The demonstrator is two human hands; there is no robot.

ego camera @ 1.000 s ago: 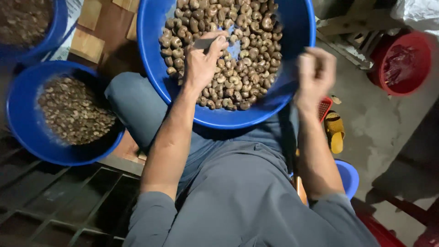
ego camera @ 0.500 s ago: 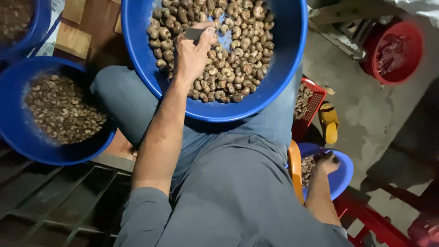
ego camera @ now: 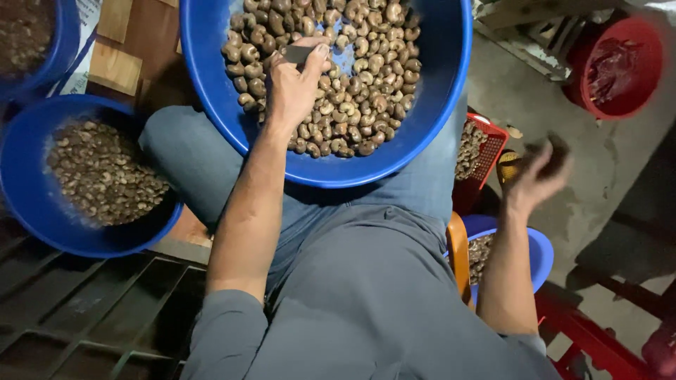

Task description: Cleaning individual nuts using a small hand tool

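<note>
A large blue basin (ego camera: 436, 127) rests on my lap, heaped with brown unshelled nuts (ego camera: 359, 77). My left hand (ego camera: 296, 88) lies on the nuts inside it, fingers closed on a small grey blade-like tool (ego camera: 297, 53). My right hand (ego camera: 539, 176) is out to the right, raised above the floor beside a red basket (ego camera: 486, 148) of nuts. It is blurred, its fingers look spread, and I see nothing held in it. Below it, by my right thigh, sits a small blue bowl (ego camera: 539, 253) with nuts in it.
A second blue basin (ego camera: 42, 225) of smaller pieces stands at my left knee, with a third (ego camera: 56, 49) at the top left. Wooden blocks (ego camera: 113, 67) lie between them. A red bucket (ego camera: 623, 67) is at the far right. A dark metal grate (ego camera: 84, 309) covers the lower left.
My right hand left the basin's rim, dropped to the small blue bowl, then rose toward the red basket with fingers spread. My left hand stayed on the nuts with the tool.
</note>
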